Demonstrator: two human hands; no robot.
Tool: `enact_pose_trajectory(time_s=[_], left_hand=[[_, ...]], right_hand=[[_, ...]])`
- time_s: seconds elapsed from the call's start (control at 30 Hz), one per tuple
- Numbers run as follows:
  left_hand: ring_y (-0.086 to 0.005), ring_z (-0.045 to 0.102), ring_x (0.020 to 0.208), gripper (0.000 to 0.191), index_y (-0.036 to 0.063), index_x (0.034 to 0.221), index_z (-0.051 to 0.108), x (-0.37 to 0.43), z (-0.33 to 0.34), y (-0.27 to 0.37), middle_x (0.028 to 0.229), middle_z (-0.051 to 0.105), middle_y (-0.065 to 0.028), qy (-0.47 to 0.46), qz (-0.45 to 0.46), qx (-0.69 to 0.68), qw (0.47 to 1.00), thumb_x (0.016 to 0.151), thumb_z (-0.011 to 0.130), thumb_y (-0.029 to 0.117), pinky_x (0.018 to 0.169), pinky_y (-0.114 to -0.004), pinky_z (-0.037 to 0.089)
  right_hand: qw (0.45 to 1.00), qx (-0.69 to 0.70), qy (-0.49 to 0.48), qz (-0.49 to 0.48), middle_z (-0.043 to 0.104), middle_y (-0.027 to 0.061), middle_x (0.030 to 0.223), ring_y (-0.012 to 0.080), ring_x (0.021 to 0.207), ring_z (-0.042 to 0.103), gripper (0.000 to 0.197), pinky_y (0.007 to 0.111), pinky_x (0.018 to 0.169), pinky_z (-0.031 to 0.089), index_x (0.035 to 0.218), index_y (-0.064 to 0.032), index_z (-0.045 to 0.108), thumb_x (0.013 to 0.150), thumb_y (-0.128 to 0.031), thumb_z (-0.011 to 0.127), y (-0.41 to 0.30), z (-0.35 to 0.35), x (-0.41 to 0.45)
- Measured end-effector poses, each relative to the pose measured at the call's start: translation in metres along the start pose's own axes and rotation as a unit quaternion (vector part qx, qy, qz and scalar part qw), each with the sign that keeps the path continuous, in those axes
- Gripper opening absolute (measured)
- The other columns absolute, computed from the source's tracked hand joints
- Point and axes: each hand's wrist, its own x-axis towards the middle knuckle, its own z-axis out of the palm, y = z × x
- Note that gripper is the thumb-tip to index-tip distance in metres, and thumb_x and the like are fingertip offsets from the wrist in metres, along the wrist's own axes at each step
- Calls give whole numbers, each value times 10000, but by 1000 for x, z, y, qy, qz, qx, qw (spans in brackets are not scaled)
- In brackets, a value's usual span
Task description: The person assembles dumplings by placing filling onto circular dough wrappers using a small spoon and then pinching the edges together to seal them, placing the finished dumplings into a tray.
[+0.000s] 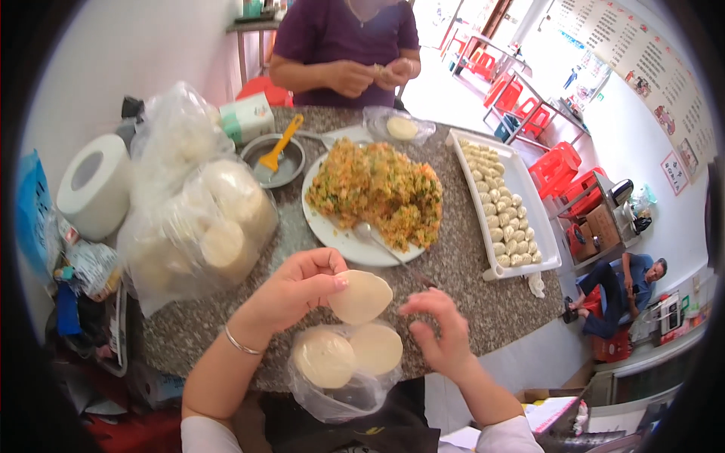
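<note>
My left hand [308,283] pinches the edge of a round dough wrapper [362,296] between thumb and fingers. My right hand [439,325] is to the right of that wrapper with its fingers apart, holding nothing. Below both hands, more wrappers [378,346] lie on a clear plastic bag [340,399] at the near table edge. A white plate [334,244] in front of me bears a large mound of chopped filling [376,189], with a metal spoon [391,249] resting in it. At the right, pleated dumplings [507,221] fill the left part of a white tray [535,218].
Bags of stacked wrappers [224,243] stand at the left, beside a paper roll [93,187]. A metal bowl [283,178] holds a yellow spatula [280,150]. Across the granite table [459,294], a co-worker [345,56] holds something small. Another person [623,289] sits at far right.
</note>
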Motion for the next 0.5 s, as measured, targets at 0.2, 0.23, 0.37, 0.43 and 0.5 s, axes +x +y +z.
enact_pose_trajectory(time_s=[0.2,0.23,0.37,0.43,0.5], left_hand=[[-166,651,915,201,11,1096,522,14,19,4,1021,637,-75,142,24,-104,984,935,537,130,831,-311,543],[-186,654,958,263,-16,1161,512,17,23,-3,1068,640,-97,189,15,-126,974,939,526,124,857,-330,542],[-218,645,1027,323,-73,1210,525,26,10,-27,1159,626,-149,156,-48,-150,975,948,509,117,899,-327,537],[-218,646,1024,326,-77,1209,523,24,10,-36,1160,626,-150,169,-62,-153,972,949,508,119,898,-326,538],[-218,648,1021,329,-81,1209,520,23,7,-43,1161,626,-151,190,-76,-160,966,950,507,121,896,-326,540]], right_hand=[[977,-199,-14,73,582,161,929,337,883,598,421,405,777,496,1223,-84,515,821,-64,640,26,-8,39],[975,-204,-19,91,582,161,929,337,883,598,421,405,777,496,1223,-84,515,821,-64,640,30,-4,40],[973,-210,-69,67,602,130,889,330,727,613,387,390,620,518,1201,-101,540,822,-62,613,56,8,31],[975,-213,-62,11,614,121,856,325,674,613,353,382,580,515,1181,-97,566,832,-52,595,57,6,37],[984,-161,66,32,620,115,760,279,603,603,296,343,546,501,1126,-75,632,841,-14,579,48,0,27]])
